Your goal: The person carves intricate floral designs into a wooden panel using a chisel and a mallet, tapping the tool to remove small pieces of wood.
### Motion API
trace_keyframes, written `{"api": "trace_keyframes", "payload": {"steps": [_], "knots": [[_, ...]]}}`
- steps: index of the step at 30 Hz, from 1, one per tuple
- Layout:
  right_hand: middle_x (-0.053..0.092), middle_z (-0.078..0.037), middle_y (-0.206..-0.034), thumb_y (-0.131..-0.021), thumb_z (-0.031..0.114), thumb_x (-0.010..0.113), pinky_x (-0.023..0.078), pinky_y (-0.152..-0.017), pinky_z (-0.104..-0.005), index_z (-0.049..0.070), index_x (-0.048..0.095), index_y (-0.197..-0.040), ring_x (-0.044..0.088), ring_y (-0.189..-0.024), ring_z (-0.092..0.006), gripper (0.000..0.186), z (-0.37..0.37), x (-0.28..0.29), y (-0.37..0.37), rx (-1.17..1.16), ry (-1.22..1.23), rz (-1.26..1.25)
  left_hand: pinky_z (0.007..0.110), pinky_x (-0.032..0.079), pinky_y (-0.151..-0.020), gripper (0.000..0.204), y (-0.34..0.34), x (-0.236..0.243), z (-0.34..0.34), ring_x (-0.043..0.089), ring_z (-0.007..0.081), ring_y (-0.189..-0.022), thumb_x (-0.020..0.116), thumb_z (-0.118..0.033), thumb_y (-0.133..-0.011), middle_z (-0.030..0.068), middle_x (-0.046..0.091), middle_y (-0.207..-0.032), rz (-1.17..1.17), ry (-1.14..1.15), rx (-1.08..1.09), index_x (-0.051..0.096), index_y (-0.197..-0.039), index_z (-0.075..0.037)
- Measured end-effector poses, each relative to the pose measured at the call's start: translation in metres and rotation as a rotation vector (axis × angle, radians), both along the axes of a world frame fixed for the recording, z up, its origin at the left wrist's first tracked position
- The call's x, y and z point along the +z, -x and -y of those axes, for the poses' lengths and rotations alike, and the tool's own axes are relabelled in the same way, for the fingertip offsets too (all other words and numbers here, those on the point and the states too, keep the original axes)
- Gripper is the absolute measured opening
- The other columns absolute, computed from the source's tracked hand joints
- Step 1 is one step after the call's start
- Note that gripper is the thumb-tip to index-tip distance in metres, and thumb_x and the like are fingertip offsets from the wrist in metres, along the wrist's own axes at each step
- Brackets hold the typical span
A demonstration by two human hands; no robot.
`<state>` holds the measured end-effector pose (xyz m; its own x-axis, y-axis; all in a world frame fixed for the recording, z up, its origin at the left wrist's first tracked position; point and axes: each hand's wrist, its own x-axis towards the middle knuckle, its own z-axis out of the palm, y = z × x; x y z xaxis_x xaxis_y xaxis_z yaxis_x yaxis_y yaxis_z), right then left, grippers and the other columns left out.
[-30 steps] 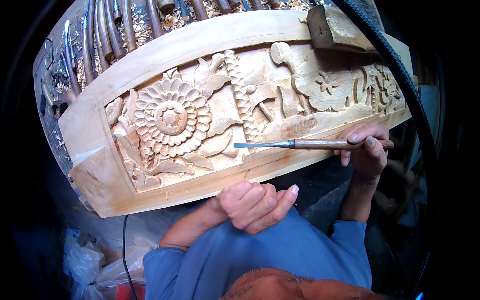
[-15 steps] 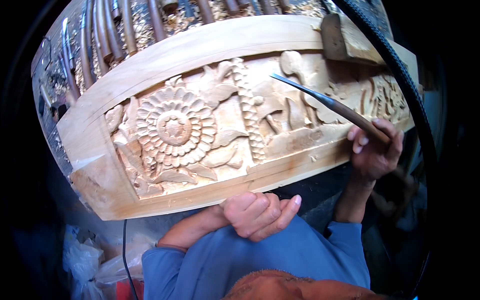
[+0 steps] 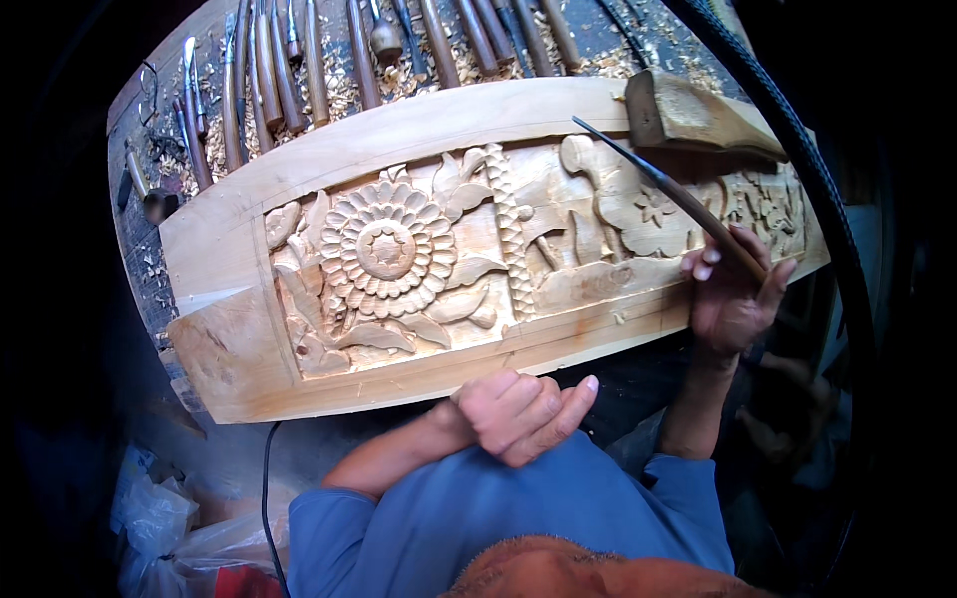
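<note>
My right hand (image 3: pixel 736 297) grips the wooden handle of a carving chisel (image 3: pixel 688 202) with its fingertips. The slim steel blade slants up and left, its tip over the far border of a pale wooden panel (image 3: pixel 429 384). I cannot tell whether the tip touches the wood. Carved in relief on the panel are a round flower (image 3: pixel 386 249), leaves and a twisted column (image 3: pixel 510 234). My left hand (image 3: pixel 523 414) is curled into a loose fist at the near edge, thumb pointing right. Nothing shows in it, though its palm is hidden.
A wooden mallet-like block (image 3: pixel 698 118) lies on the panel's far right border. Several chisels and gouges (image 3: pixel 317 70) lie beyond the panel among wood shavings (image 3: pixel 344 95). A dark braided cable (image 3: pixel 797 149) crosses the right side. Plastic bags (image 3: pixel 159 518) sit at lower left.
The view has shifted, showing more of the tools at the back. The chisel tip has moved away from me, from over the carving to the far border. My left hand stays nearly still.
</note>
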<state>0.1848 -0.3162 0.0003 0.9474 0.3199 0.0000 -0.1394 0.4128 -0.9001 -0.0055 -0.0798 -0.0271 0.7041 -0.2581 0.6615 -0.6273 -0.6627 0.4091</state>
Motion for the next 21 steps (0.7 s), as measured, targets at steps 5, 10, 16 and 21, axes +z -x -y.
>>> {"api": "trace_keyframes", "payload": {"steps": [5,10,16,21], "knots": [[0.068,-0.023,-0.096,-0.111,0.065,0.026,0.059,-0.083,-0.0475,-0.007,0.062,-0.132,0.069,-0.081,-0.0299,0.082,-0.001,-0.004,-0.003,0.002,-0.043,0.008,0.025,0.034,-0.046,0.032,0.016,0.026,-0.023,0.050,0.0081,-0.054,0.072,-0.001,-0.087,-0.0027,0.056,-0.072,-0.105,0.026,0.118,0.074,-0.119,0.001],[0.069,-0.023,-0.098,-0.111,0.057,0.040,0.059,-0.084,-0.0460,-0.007,0.061,-0.131,0.070,-0.083,-0.0296,0.070,0.005,-0.010,0.000,-0.020,-0.022,0.050,0.028,0.046,-0.049,0.027,0.034,0.044,-0.093,0.059,0.0145,-0.057,0.078,-0.010,-0.091,0.0027,0.075,-0.087,0.062,-0.345,0.744,0.077,-0.117,-0.006],[0.070,-0.021,-0.097,-0.105,0.028,0.066,0.059,-0.083,-0.0424,-0.007,0.062,-0.127,0.070,-0.082,-0.0255,0.041,0.004,-0.009,-0.004,0.056,-0.010,0.093,0.040,0.055,-0.095,0.047,0.076,0.040,-0.183,0.069,0.0301,-0.108,0.077,-0.019,-0.096,0.0155,0.073,-0.121,-0.297,-0.154,1.426,0.065,-0.137,-0.001],[0.070,-0.019,-0.090,-0.105,0.019,0.060,0.058,-0.077,-0.0401,-0.005,0.063,-0.124,0.068,-0.075,-0.0238,0.031,0.006,0.004,-0.012,0.017,-0.002,-0.036,0.048,0.037,-0.118,0.062,0.059,0.035,-0.195,0.049,0.0363,-0.140,0.071,-0.031,-0.100,0.0205,0.056,-0.147,-0.439,-0.243,1.337,0.051,-0.148,0.002]]}}
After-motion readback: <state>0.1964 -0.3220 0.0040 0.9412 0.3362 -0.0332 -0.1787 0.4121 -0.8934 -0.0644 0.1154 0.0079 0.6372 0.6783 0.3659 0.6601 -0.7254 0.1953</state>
